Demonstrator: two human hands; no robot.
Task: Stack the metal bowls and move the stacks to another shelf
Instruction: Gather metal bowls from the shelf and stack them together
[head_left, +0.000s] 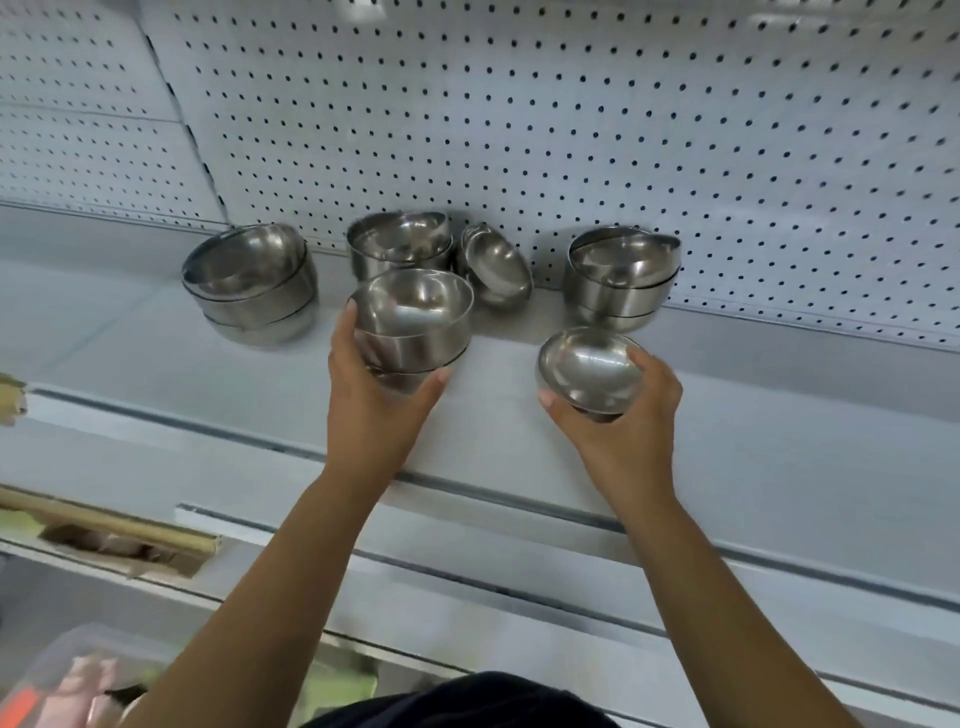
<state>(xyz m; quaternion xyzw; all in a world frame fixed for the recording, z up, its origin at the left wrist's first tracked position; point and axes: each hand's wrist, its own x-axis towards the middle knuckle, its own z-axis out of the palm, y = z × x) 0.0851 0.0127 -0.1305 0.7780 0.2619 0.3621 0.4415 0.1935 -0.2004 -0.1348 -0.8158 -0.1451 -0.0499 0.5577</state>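
Note:
My left hand (382, 402) grips a short stack of metal bowls (415, 317) from below, over the middle of the white shelf (171, 358). My right hand (618, 415) holds a single metal bowl (587, 364), tilted toward me, to the right of that stack. Behind them on the shelf stand a stack at the left (252, 283), a stack at the back centre (400, 244), a lone bowl leaning on its side (496, 270), and a stack at the right (621, 275).
A white pegboard wall (571, 114) backs the shelf. Lower shelf edges (467, 525) run below my arms. A cardboard box (119, 535) and a clear plastic bin (78, 675) sit at the lower left.

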